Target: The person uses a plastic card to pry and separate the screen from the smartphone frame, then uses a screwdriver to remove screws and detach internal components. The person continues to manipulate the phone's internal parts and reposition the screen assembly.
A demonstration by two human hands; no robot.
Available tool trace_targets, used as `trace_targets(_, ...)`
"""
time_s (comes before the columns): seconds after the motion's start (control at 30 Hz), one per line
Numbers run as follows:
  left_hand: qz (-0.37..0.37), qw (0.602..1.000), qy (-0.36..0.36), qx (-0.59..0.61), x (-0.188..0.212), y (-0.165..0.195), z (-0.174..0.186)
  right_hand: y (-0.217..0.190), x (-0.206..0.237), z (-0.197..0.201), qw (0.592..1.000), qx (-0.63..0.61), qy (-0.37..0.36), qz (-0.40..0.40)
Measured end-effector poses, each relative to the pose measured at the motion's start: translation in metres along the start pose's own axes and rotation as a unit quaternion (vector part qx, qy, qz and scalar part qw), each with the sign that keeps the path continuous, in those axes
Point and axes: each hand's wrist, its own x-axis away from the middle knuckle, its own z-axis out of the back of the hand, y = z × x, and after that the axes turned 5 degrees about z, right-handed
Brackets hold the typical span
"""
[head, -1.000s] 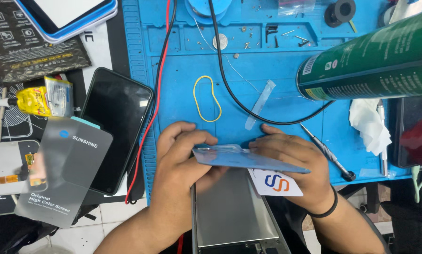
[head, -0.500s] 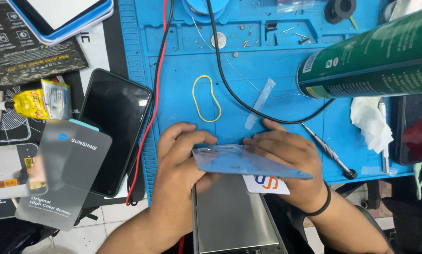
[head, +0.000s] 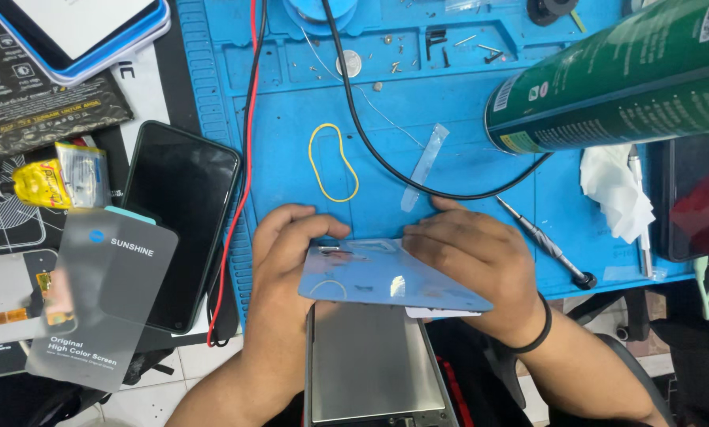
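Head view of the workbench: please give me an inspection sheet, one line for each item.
Surface: blue silicone repair mat with moulded trays.
Job's things: thin glossy rectangular panel, held over a grey metal plate.
Clutter: yellow rubber band, green spray can, metal screwdriver, white tissue, black phone, small screws.
Hands: left hand and right hand both grip the panel's edges.
Cables: black cable, red wire.
Surroundings: white tiled floor.

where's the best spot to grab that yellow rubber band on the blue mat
Probably pinch the yellow rubber band at its narrow top end, coming straight down from above. It lies flat as an open loop on the blue mat, clear of the black cable.
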Motion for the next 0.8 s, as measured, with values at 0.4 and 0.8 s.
trace_targets(0.4,0.010,1.000,-0.013,0.009,-0.001,-0.002,0.001,-0.008,-0.010,0.002,0.999,0.029,-0.025,-0.035)
trace_targets(0.8,-0.047,0.998,-0.028,-0.036,0.012,-0.017,0.008,-0.008,-0.007,0.002,0.988,-0.148,-0.013,-0.038)
